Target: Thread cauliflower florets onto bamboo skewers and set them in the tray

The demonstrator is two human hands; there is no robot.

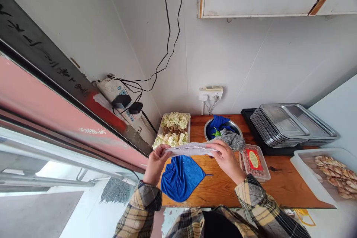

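My left hand (156, 160) and my right hand (226, 158) both pinch the ends of a pale grey-white cloth (191, 149), stretched flat between them above the wooden counter (281, 186). Below the cloth lies a crumpled blue towel (181, 176) on the counter. Just behind my right hand stands a metal bowl (208, 128) holding a blue cloth (219, 123), a grey cloth (232, 139) and something small and green. Both sleeves are plaid.
A tray of skewered pale vegetables (174, 130) sits at the back left. A clear lidded box with a red label (255, 161) lies by my right wrist. Stacked metal trays (290, 124) and a white tub of food (334, 173) stand to the right. A power strip with cables hangs at left.
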